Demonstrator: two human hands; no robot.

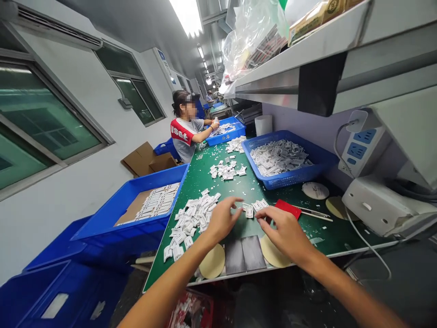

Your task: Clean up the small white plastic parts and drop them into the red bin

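Observation:
Between my hands, a small white plastic part [249, 211] with a rectangular slot lies on the green tabletop. A short row of similar white parts [261, 205] sits just behind it. My left hand [223, 218] is held left of the part, its fingers stretched and apart, holding nothing that I can see. On the other side, my right hand [283, 230] hovers with loosely bent, parted fingers; its fingertips are close to the part, and I cannot tell whether they touch it. Left of my left hand spreads a loose pile of white parts [191, 218].
A blue basket [283, 182] full of white parts stands at the back right. Grey pads [244, 255] and round yellow discs [212, 262] line the front edge. A red piece [287, 208] lies right. A co-worker [184, 127] sits farther along. Overhead is a shelf [273, 86].

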